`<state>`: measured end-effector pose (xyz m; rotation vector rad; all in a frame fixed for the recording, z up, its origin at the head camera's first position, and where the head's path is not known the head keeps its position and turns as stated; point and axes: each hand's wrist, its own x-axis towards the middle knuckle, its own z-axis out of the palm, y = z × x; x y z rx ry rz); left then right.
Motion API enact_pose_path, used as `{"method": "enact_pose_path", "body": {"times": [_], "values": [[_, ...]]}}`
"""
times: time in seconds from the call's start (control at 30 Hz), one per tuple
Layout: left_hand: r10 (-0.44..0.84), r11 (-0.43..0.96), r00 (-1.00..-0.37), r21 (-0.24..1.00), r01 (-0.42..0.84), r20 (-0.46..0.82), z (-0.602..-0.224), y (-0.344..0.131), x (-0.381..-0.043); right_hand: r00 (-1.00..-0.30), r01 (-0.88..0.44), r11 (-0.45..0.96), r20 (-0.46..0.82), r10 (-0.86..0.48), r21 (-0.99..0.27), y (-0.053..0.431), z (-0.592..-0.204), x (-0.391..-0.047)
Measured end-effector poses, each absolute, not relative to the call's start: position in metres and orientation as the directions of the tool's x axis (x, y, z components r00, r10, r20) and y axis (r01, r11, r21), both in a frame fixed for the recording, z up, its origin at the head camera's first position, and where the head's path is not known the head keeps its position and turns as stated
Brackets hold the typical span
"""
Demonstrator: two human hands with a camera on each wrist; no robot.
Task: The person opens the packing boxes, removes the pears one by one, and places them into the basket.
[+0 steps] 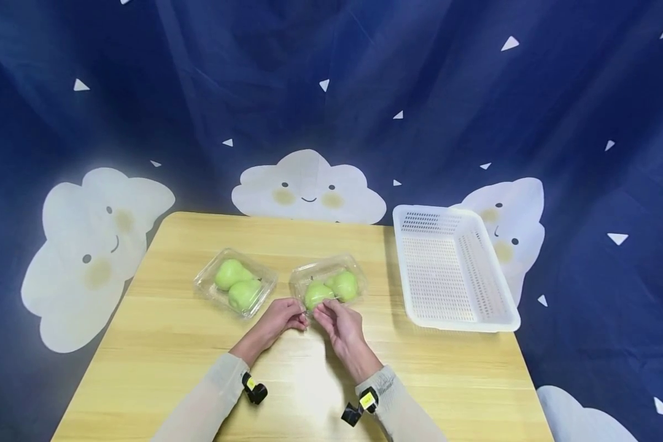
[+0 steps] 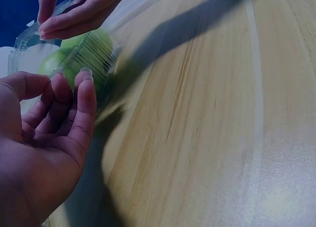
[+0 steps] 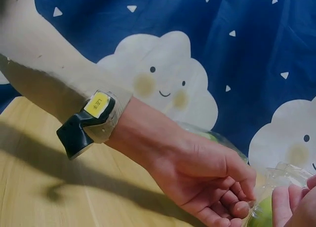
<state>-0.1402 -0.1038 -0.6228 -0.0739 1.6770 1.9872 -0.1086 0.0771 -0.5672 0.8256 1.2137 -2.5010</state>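
Observation:
A clear plastic box [image 1: 304,273] with two green fruits [image 1: 344,285], apple- or pear-like, sits in front of both hands. My left hand [image 1: 284,316] pinches its near left edge between thumb and fingers. In the left wrist view that hand [image 2: 54,123] is at the ribbed plastic wall [image 2: 91,52]. My right hand [image 1: 342,328] has thumb and fingertips together at the near edge of the same box; the exact spot they pinch is hard to see. Left of it lies a second clear box [image 1: 210,288] with two green fruits [image 1: 244,294].
A white perforated plastic basket [image 1: 403,270] stands at the right side of the wooden table [image 1: 287,393]. Behind the table hangs a dark blue curtain [image 1: 287,80] with clouds and small white triangles. Both wrists wear a small black camera [image 1: 254,390].

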Motion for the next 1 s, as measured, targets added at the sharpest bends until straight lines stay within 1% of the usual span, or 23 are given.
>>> {"method": "enact_pose_path", "body": {"times": [0.33,0.67,1.0], "values": [[0.354,-0.077,-0.855,0.899,-0.431,-0.380,-0.6232,-0.1040,-0.1401,-0.836,0.421,-0.596,-0.547,0.037,-0.684,0.0755,-0.5724,-0.1069],[0.361,-0.075,-0.853,0.900,-0.429,-0.376,-0.6226,-0.1048,-0.1405,-0.861,0.408,-0.576,-0.509,0.015,-0.708,0.0772,-0.5735,-0.1027],[0.338,-0.028,-0.856,0.905,-0.425,-0.392,-0.6229,-0.1055,-0.1418,-0.879,0.381,-0.548,-0.476,0.036,-0.745,0.0818,-0.5706,-0.0989]]}}
